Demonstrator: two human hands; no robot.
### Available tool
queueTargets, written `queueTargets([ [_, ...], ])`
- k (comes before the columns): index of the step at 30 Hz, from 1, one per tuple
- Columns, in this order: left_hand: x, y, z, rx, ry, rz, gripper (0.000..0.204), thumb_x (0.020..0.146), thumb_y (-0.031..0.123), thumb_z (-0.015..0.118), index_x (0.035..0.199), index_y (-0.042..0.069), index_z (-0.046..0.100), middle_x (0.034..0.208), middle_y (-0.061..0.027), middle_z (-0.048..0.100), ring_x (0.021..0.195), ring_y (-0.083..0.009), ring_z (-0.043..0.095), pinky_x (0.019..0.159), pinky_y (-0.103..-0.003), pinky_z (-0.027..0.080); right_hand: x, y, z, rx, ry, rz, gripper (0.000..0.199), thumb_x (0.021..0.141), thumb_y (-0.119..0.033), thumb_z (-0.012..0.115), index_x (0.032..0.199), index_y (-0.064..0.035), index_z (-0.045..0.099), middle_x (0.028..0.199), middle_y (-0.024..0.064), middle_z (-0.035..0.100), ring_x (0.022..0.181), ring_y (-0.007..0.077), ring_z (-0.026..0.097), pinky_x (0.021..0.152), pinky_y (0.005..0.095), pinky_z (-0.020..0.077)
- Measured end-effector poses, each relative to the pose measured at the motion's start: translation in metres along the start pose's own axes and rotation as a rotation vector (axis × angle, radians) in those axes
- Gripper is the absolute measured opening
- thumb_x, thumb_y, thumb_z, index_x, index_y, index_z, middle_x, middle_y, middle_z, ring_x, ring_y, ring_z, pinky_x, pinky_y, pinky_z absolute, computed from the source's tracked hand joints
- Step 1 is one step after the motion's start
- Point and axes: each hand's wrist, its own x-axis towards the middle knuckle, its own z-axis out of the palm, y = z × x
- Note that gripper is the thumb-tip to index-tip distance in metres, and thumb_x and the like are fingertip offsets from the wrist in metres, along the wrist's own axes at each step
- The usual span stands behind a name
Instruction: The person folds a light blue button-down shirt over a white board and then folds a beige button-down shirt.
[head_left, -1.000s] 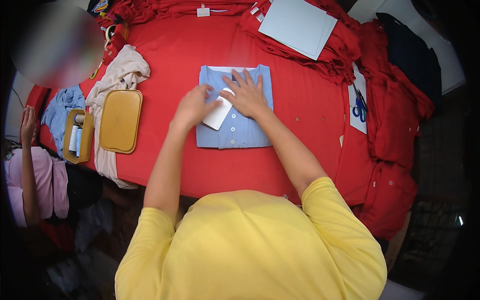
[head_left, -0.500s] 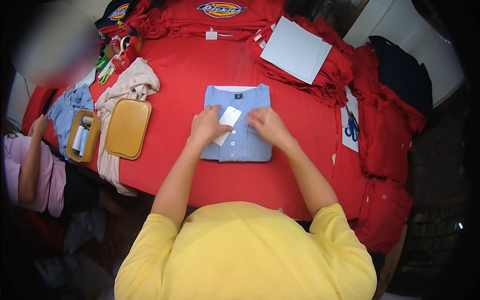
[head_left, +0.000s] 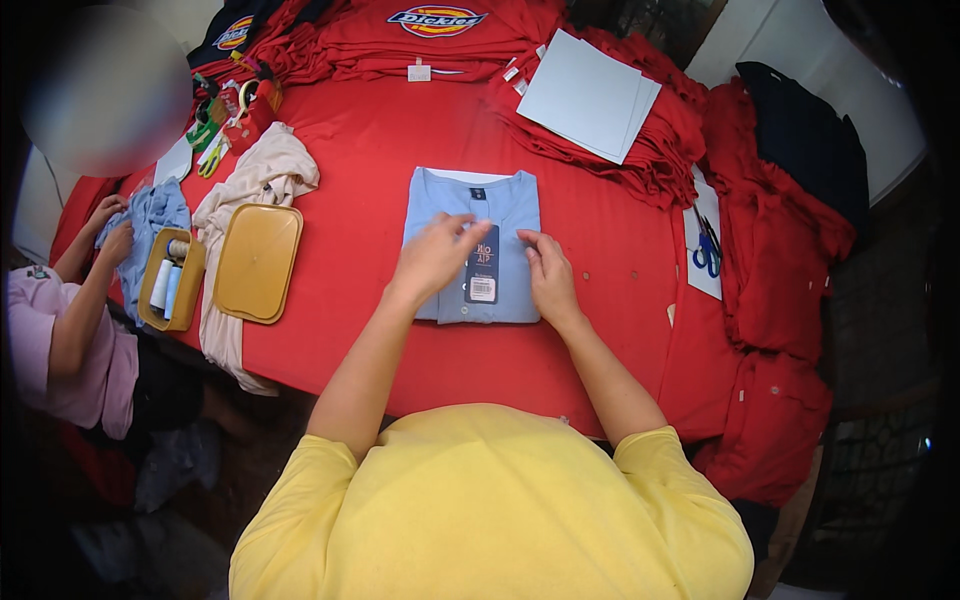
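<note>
Presently, head view: only one camera, looking down over a red-covered table [head_left: 610, 260].
Shirt's place: the light-blue shirt [head_left: 513, 265] lies flat near the middle of the table's near edge, neckline toward the far edge; a white sheet [head_left: 457, 175] shows at the collar.
Tag: a dark hang tag [head_left: 482, 262] lies lengthwise down the buttoned front.
Left hand [head_left: 432, 262]: over the shirt's left half, fingertips at the tag's upper left; whether they pinch it, I cannot tell.
Right hand [head_left: 554, 288]: at the shirt's right edge, fingers loosely curved and apart, apparently gripping nothing.
Done: the shirt looks folded into a neat rectangle, its tag laid straight.
Left: both hands remain over the work, so placing the tag seems unfinished; anything further does not show.
Table's left edge: a mustard lid [head_left: 258, 262] beside an open thread box [head_left: 168, 321].
Table's right edge: blue-handled scissors [head_left: 707, 258] beside heaped red garments [head_left: 770, 250].
</note>
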Motion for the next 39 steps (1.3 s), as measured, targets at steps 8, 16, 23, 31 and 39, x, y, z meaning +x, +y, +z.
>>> queueTargets([
  [8,0.069,-0.092,-0.019,-0.082,0.161,-0.115,0.038,0.092,0.015,0.054,0.13,0.007,0.056,0.127,-0.0178,0.055,0.116,-0.0306,0.054,0.099,-0.038,0.043,0.044,0.028,-0.013,-0.246,0.064,-0.192,0.025,0.09,-0.005,0.05,0.111,-0.004,0.064,0.111,0.0128,0.063,0.105,0.0306,0.056,0.091,0.0375,0.045],
  [16,0.134,-0.126,-0.021,-0.405,-0.062,-0.06,0.046,0.088,0.006,0.061,0.133,0.003,0.053,0.131,-0.0211,0.053,0.121,-0.0267,0.053,0.102,-0.033,0.041,0.144,0.092,0.005,-0.167,-0.069,0.102,0.03,0.086,-0.012,0.06,0.114,-0.0033,0.064,0.112,0.0174,0.064,0.101,0.031,0.061,0.089,0.0388,0.0462],
  [23,0.151,-0.144,-0.015,-0.211,-0.079,-0.038,0.031,0.086,0.012,0.067,0.113,-0.002,0.064,0.093,-0.0059,0.066,0.085,-0.0127,0.06,0.081,-0.026,0.048,0.157,0.09,0.003,-0.122,-0.359,0.337,0.021,0.08,-0.01,0.069,0.099,-0.0041,0.071,0.091,0.0139,0.071,0.084,0.0201,0.067,0.078,0.0325,0.0504],
  [31,0.147,-0.138,-0.016,-0.169,-0.064,-0.008,0.033,0.086,0.015,0.068,0.112,-0.004,0.063,0.091,-0.0071,0.064,0.084,-0.0131,0.058,0.078,-0.026,0.047,0.152,0.091,0.004,-0.118,-0.298,0.278,0.021,0.08,-0.012,0.069,0.098,-0.0021,0.07,0.089,0.0134,0.07,0.081,0.0199,0.066,0.075,0.0339,0.0505],
  [39,0.151,-0.122,-0.021,0.094,-0.125,-0.073,0.04,0.074,0.018,0.072,0.11,0.002,0.066,0.107,-0.0205,0.066,0.102,-0.0317,0.063,0.088,-0.037,0.05,0.162,0.095,0.002,-0.177,-0.432,0.24,0.015,0.078,-0.008,0.069,0.088,0.0024,0.066,0.079,0.0095,0.067,0.072,0.0165,0.062,0.069,0.032,0.0486],
])
